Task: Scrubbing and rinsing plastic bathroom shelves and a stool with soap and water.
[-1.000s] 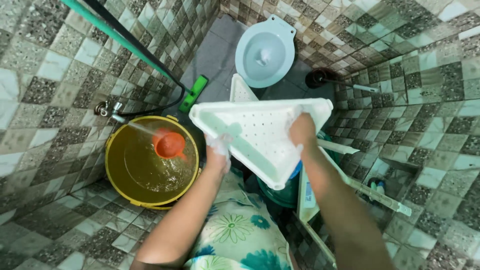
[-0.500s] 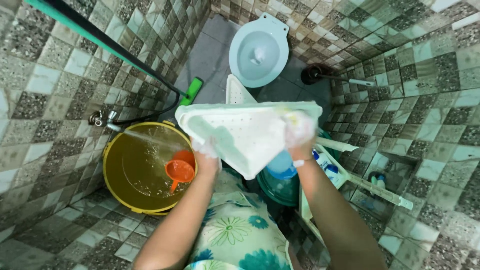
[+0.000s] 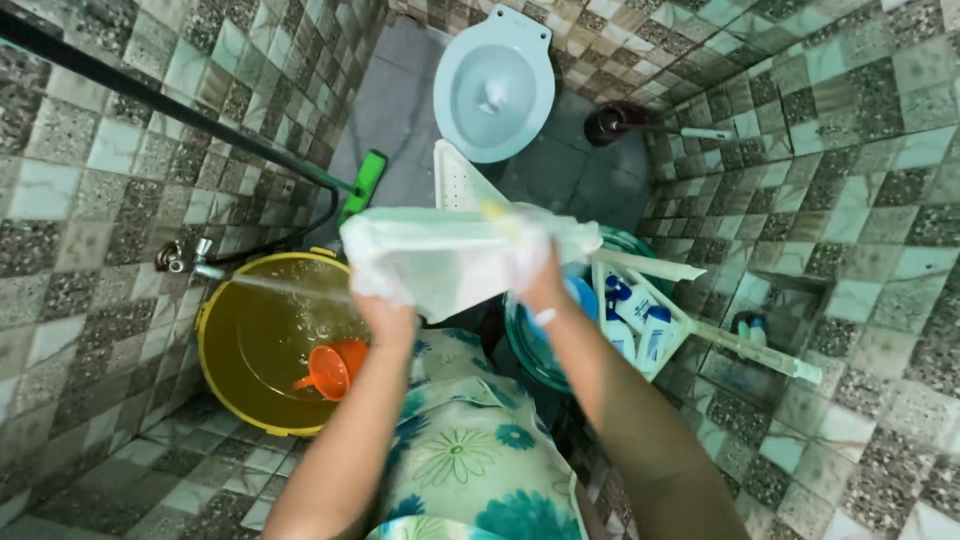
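Observation:
I hold a white triangular perforated plastic shelf (image 3: pixel 440 255) in front of me, blurred with motion. My left hand (image 3: pixel 385 315) grips its lower left edge. My right hand (image 3: pixel 540 285), soapy, presses on its right side; whether it holds a sponge is unclear. Below on the left stands a yellow bucket (image 3: pixel 215 360) full of water with an orange scoop (image 3: pixel 330 368) floating in it. A wall tap (image 3: pixel 185 258) runs water into the bucket.
A second white shelf piece (image 3: pixel 455 180) lies on the floor near a pale blue toilet (image 3: pixel 492 85). A green-headed mop (image 3: pixel 362 185) leans on the left wall. Bottles (image 3: pixel 635 325) sit in a white rack on the right, beside a teal basin (image 3: pixel 530 350).
The shelf tipped from flat-on to nearly edge-on and shifted left. My right hand slid toward its middle. The orange scoop drifted lower left in the bucket.

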